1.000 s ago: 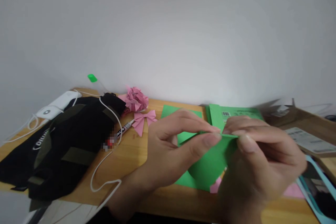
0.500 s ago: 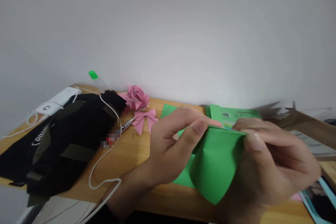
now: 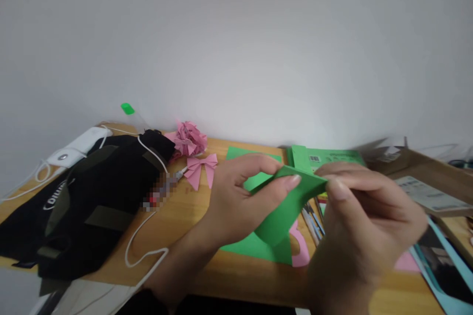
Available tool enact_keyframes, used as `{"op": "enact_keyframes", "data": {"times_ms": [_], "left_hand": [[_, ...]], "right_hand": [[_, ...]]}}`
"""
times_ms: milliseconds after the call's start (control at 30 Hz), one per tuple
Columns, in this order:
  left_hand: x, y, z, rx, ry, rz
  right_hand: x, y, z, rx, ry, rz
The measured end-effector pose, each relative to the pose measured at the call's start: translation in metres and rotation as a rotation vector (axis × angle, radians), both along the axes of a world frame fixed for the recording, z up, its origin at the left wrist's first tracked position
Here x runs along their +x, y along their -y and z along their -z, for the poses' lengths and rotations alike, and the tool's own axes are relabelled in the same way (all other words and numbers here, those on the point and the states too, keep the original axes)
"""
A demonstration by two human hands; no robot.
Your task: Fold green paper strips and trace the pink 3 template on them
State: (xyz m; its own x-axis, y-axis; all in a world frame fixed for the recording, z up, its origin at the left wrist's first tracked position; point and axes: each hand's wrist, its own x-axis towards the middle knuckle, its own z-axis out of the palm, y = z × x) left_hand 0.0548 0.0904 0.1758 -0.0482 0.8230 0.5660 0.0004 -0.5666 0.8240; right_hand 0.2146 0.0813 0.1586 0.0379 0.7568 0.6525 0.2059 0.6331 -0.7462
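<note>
Both my hands hold a folded green paper sheet [image 3: 286, 209] above the wooden desk [image 3: 192, 236]. My left hand [image 3: 240, 197] pinches its upper left edge between thumb and fingers. My right hand [image 3: 364, 226] pinches the upper right corner, fingers closed. The sheet bends downward between them. Under it lies a flat green sheet [image 3: 251, 248] and a pink paper scrap [image 3: 300, 251].
A black bag [image 3: 88, 202] with a white cable [image 3: 142, 251] fills the desk's left. A pink paper flower [image 3: 188, 138] and pink bow [image 3: 201, 167] lie behind, beside a pen [image 3: 166, 188]. A green paper pack [image 3: 321, 157], cardboard box [image 3: 424, 177] and pencils [image 3: 312, 219] sit right.
The green sheet, which hung open and tall half a second ago, is now turned flatter and lower between my hands. Pencils and more of the pink scrap show beneath it.
</note>
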Motion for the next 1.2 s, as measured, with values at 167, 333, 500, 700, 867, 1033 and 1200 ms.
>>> {"op": "enact_keyframes", "data": {"times_ms": [167, 333, 500, 700, 867, 1033, 1200], "left_hand": [[-0.012, -0.003, -0.002, -0.002, -0.357, 0.117], [-0.008, 0.000, 0.026, -0.160, -0.737, 0.410], [0.003, 0.028, 0.089, -0.235, -0.942, 0.613], [0.002, 0.076, 0.123, -0.052, -1.179, 0.459], [-0.003, 0.106, 0.137, 0.401, -1.262, 0.238], [-0.007, 0.119, 0.154, 0.511, -1.260, 0.205], [-0.008, 0.118, 0.160, 0.500, -1.240, 0.182]], "right_hand": [[0.029, 0.003, -0.017, -0.009, 0.318, -0.100], [0.046, 0.044, 0.018, -0.461, 0.450, -0.211], [0.030, 0.118, 0.084, -1.050, -0.049, -0.161], [0.021, 0.169, 0.127, -1.271, -0.290, 0.004], [0.019, 0.174, 0.146, -1.349, -0.431, 0.035], [0.017, 0.172, 0.155, -1.368, -0.476, 0.029], [0.018, 0.172, 0.155, -1.349, -0.492, 0.023]]}}
